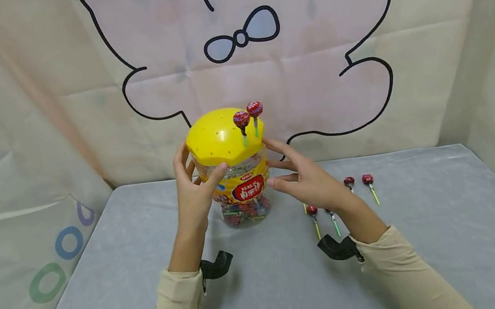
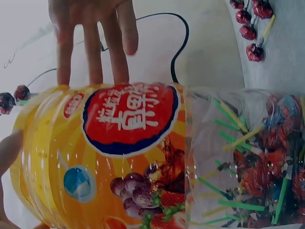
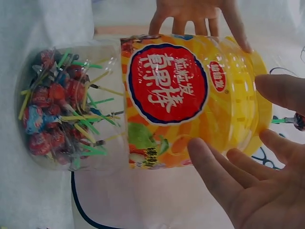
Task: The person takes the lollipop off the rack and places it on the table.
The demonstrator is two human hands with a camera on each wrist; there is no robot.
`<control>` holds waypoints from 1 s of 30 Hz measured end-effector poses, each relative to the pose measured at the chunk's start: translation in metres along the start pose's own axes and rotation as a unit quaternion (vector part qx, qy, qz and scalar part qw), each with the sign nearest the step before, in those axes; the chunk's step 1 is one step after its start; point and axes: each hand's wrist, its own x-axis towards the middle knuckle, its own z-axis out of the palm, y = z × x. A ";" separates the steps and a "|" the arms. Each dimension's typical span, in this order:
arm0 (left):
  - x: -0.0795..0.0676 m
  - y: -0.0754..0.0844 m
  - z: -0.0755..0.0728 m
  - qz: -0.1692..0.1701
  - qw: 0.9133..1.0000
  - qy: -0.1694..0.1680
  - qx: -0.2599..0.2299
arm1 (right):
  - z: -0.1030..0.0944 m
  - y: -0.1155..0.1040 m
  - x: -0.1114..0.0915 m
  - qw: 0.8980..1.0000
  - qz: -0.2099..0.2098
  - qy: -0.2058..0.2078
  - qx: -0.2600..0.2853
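Note:
A clear plastic candy jar (image 1: 249,184) with a yellow and orange label stands upright between the two hands, toward the back of the table. Lollipops (image 3: 55,102) lie piled in its lower part. The domed yellow lid (image 1: 218,132) sits on top, with two red-wrapped lollipops (image 1: 241,119) sticking up from its right side. My left hand (image 1: 195,194) grips the jar's left side, its thumb across the front just under the lid. My right hand (image 1: 303,175) touches the jar's right side with spread, fairly straight fingers, one of them at the lid's rim.
Several loose lollipops (image 1: 368,180) lie on the grey-covered table (image 1: 272,294), to the right of the jar and partly hidden behind my right forearm. A hanging cloth (image 1: 316,92) printed with a cartoon animal stands directly behind the table. Black wrist mounts (image 1: 217,265) sit at both wrists.

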 end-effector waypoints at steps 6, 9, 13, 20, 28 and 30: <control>-0.001 0.001 0.001 -0.005 1.000 0.009 0.023 | 0.000 0.005 0.002 1.000 -0.005 0.006 0.012; 0.000 0.001 -0.001 -0.007 0.999 0.009 0.032 | 0.000 0.006 0.003 1.000 -0.008 0.001 0.017; 0.000 0.000 0.001 -0.007 0.999 0.014 0.031 | 0.000 0.007 0.003 1.000 -0.009 -0.002 0.025; -0.008 0.003 0.001 -0.010 0.999 0.031 0.031 | 0.005 0.006 0.005 1.000 -0.001 0.000 0.017; -0.009 0.003 -0.005 -0.006 0.999 0.024 0.038 | 0.013 -0.002 0.002 1.000 0.001 0.015 0.014; -0.012 0.004 -0.004 0.001 0.999 0.031 0.037 | 0.015 -0.003 0.003 1.000 0.003 0.017 0.012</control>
